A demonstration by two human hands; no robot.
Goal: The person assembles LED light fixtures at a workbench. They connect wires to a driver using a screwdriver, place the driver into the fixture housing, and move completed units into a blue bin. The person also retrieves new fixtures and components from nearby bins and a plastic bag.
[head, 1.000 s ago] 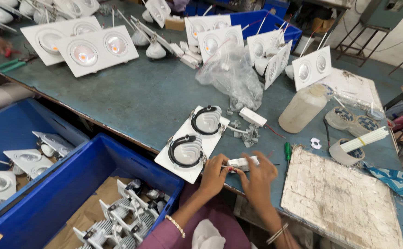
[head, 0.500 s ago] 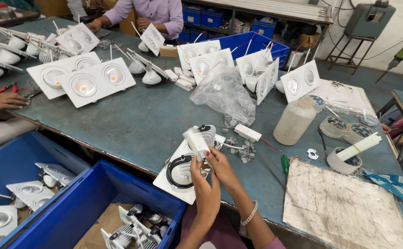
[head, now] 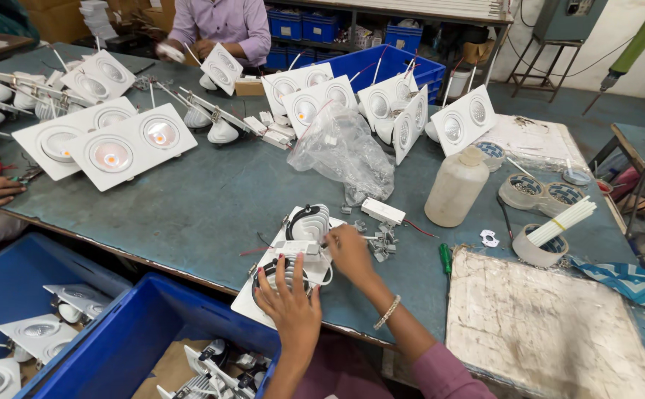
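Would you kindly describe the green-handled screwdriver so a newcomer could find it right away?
Start at the big worn white board lying on the grey-green table at the near right. Just off its left edge, right of the person's right hand, lies the screwdriver. It is the only green-handled tool there, slim and pointing away, unlike the pale plastic bottle standing behind it.

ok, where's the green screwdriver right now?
Head view: the green screwdriver lies on the table, right of the right hand, beside the white board, below the plastic bottle.

Bright, even light — sharp, edges warped wide-angle.
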